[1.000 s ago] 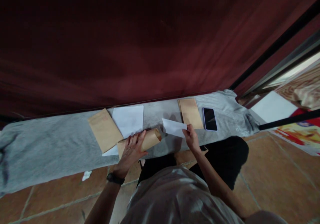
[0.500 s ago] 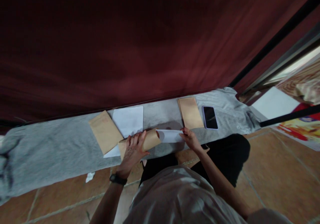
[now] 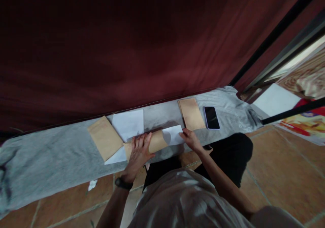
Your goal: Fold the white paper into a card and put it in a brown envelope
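Left hand (image 3: 139,152)'s lying flat on the brown envelope (image 3: 157,142) on the surface (image 3: 61,160), right hand (image 3: 191,140)'s pinching the outer edge of the white paper (image 3: 172,135) at the envelope's end, good spot imo since paper's probably light, floppy and crease-prone.

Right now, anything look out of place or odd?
A small, crumpled-looking white scrap lies on the tiled floor, apart from the white sheets on the grey cloth. The leftmost brown envelope lies askew, partly over those sheets. No spill shows.
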`<state>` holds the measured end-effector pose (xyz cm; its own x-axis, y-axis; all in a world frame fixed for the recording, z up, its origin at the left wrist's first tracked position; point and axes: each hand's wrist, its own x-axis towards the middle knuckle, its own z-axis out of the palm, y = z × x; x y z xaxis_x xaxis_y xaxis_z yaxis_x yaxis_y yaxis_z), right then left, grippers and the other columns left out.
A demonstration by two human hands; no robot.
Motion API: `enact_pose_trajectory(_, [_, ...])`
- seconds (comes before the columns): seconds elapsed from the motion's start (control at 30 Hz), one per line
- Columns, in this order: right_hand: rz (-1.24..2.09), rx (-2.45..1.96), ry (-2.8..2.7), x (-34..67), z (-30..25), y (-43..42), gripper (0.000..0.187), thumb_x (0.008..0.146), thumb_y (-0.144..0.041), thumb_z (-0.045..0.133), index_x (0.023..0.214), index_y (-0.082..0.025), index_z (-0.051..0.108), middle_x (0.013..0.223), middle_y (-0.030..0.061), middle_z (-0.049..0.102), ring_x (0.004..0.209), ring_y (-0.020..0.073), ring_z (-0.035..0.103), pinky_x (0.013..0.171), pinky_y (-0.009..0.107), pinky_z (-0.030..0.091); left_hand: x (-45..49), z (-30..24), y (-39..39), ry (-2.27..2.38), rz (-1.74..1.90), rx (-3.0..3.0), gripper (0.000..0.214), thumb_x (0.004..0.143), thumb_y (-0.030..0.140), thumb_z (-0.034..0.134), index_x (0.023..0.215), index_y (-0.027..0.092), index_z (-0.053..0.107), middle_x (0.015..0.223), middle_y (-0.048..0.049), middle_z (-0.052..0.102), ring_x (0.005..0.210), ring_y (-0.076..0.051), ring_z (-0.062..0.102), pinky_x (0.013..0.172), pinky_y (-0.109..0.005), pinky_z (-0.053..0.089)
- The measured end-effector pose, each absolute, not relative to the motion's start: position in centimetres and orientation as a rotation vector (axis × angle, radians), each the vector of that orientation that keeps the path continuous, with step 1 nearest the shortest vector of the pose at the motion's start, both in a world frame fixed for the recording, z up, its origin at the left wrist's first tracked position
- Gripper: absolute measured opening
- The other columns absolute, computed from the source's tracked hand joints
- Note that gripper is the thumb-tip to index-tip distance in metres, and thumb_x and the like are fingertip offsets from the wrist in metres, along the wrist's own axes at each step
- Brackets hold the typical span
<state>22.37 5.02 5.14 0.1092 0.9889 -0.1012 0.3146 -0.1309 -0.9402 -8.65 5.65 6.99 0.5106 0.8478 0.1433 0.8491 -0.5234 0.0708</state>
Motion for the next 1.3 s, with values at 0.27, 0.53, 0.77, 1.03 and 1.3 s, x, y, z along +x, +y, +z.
enact_pose_trajectory(0.27, [0.971, -1.588, -1.256, 18.9, 5.1, 4.2, 0.020, 0.086, -0.035, 0.057, 0.081, -0.021, 0.070, 0.094, 0.0056, 0.071, 0.082, 0.0185, 0.066, 0.074, 0.028, 0.052, -5.9, 6.6, 5.8, -1.506, -0.281, -2.805, 0.119, 0.069, 0.051, 0.085, 0.161, 0.018, 0.017, 0.154, -0.0226, 0.044, 0.142, -0.041, 0.043, 0.121, -0.063, 0.023])
enact_pose_trajectory(0.53, [0.972, -1.619, -1.280, 17.7, 4.5, 3.6, 0.020, 0.086, -0.026, 0.058, 0.069, -0.020, 0.065, 0.081, 0.0017, 0.067, 0.072, 0.0136, 0.062, 0.067, 0.022, 0.050, -4.1, 6.6, 5.7, -1.440, -0.312, -2.881, 0.114, 0.073, 0.048, 0.082, 0.162, 0.020, 0.016, 0.155, -0.0215, 0.043, 0.145, -0.040, 0.040, 0.121, -0.063, 0.022])
enact_pose_trajectory(0.77, [0.889, -1.678, -1.233, 18.3, 4.5, 2.8, 0.009, 0.082, -0.023, 0.059, 0.076, -0.021, 0.066, 0.083, 0.0023, 0.064, 0.074, 0.0160, 0.061, 0.068, 0.024, 0.048, -3.8, 6.4, 6.0, -1.369, -0.332, -2.891, 0.107, 0.076, 0.046, 0.080, 0.161, 0.019, 0.020, 0.153, -0.0223, 0.045, 0.144, -0.040, 0.041, 0.122, -0.063, 0.022])
enact_pose_trajectory(1.03, [0.882, -1.588, -1.080, 20.1, 5.0, 2.0, 0.038, 0.079, -0.024, 0.057, 0.117, -0.023, 0.056, 0.081, -0.0033, 0.063, 0.072, 0.0154, 0.061, 0.069, 0.025, 0.050, -1.6, 6.4, 6.5, -1.220, -0.370, -2.930, 0.102, 0.080, 0.044, 0.077, 0.161, 0.018, 0.021, 0.154, -0.0233, 0.044, 0.145, -0.040, 0.040, 0.122, -0.064, 0.021])
enact_pose_trajectory(1.3, [1.252, -1.460, -0.835, 21.3, 3.4, 2.5, 0.016, 0.072, -0.033, 0.064, 0.082, -0.020, 0.064, 0.064, -0.0033, 0.062, 0.056, 0.0128, 0.057, 0.051, 0.022, 0.044, -0.8, 7.2, 7.0, -1.120, -0.335, -2.975, 0.097, 0.078, 0.035, 0.076, 0.159, 0.017, 0.026, 0.155, -0.0213, 0.044, 0.148, -0.039, 0.037, 0.124, -0.063, 0.016])
